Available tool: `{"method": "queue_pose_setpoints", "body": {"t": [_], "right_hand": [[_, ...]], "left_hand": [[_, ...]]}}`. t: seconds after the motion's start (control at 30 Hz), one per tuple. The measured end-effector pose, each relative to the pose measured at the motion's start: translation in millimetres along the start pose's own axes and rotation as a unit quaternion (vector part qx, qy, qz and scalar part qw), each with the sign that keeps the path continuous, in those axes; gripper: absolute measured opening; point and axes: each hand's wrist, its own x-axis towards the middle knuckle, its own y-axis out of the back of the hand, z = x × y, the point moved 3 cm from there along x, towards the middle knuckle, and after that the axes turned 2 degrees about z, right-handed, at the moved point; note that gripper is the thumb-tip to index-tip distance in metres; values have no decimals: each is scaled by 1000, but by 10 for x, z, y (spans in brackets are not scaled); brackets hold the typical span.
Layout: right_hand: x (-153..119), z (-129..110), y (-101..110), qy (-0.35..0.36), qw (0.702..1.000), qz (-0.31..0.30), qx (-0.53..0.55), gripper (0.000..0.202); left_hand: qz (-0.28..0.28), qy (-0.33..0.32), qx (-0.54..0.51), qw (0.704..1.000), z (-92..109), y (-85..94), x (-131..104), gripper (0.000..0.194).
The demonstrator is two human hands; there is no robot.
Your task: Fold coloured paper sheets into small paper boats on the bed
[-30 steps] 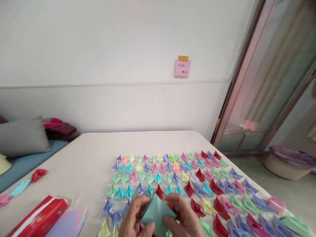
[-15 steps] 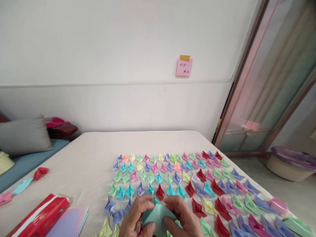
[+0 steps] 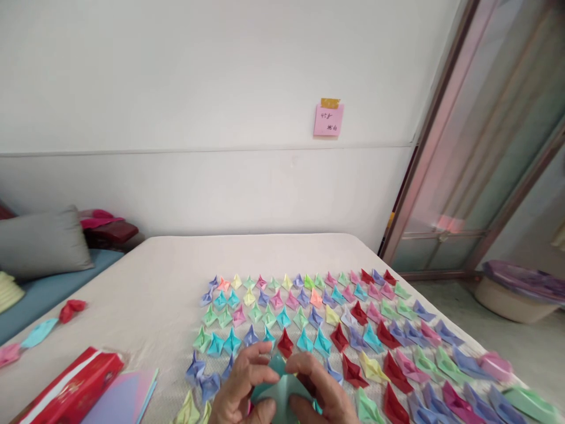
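Between my two hands is a partly folded piece of teal paper (image 3: 282, 396), close to the near edge of the view. My left hand (image 3: 245, 386) pinches its left side, thumb in front and fingers behind. On the right side my right hand (image 3: 324, 388) grips it the same way, its index finger bent over the upper edge. A pointed flap stands up between the fingertips. Behind and around the hands, several rows of small folded paper boats (image 3: 285, 343) in many colours cover the cloth; the hands hide some of them.
A red package (image 3: 73, 386) and a stack of coloured paper sheets (image 3: 126, 396) lie at the near left of the covered table (image 3: 172, 265). Farther left are crumpled red paper (image 3: 72, 310) and a grey cushion (image 3: 46, 240). A basin (image 3: 521, 291) stands on the floor at right.
The teal paper has tilted and sunk slightly lower, and my fingers have shifted on it. My right hand's fingers have moved closer over its upper edge.
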Motion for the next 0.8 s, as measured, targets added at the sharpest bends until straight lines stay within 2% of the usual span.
{"method": "queue_pose_setpoints", "body": {"t": [0.07, 0.17, 0.33, 0.4, 0.47, 0.57, 0.67, 0.8], "right_hand": [[14, 27, 3, -44, 999, -14, 6, 26], [31, 58, -7, -73, 996, -45, 20, 12], [32, 141, -17, -107, 993, -30, 30, 16], [27, 166, -21, -115, 992, -17, 44, 15], [24, 181, -25, -122, 991, -5, 57, 16], [22, 193, -21, -123, 989, 21, 74, 18], [18, 217, -12, -121, 987, 43, 94, 20], [13, 278, -2, -147, 979, 43, 135, 23]], "left_hand": [[-11, 23, -9, 1000, -5, 18, 5, 18], [-30, 73, -39, 996, -43, 45, 8, 19], [-49, 184, -130, 973, -156, 37, 3, 40], [-50, 219, -142, 964, -180, 33, 7, 40], [-54, 226, -126, 964, -177, 39, 17, 34], [-59, 200, -78, 975, -153, 52, 36, 26], [-74, 183, -43, 979, -165, 36, 33, 27], [-114, 261, -10, 959, -293, -4, -22, 34]]}}
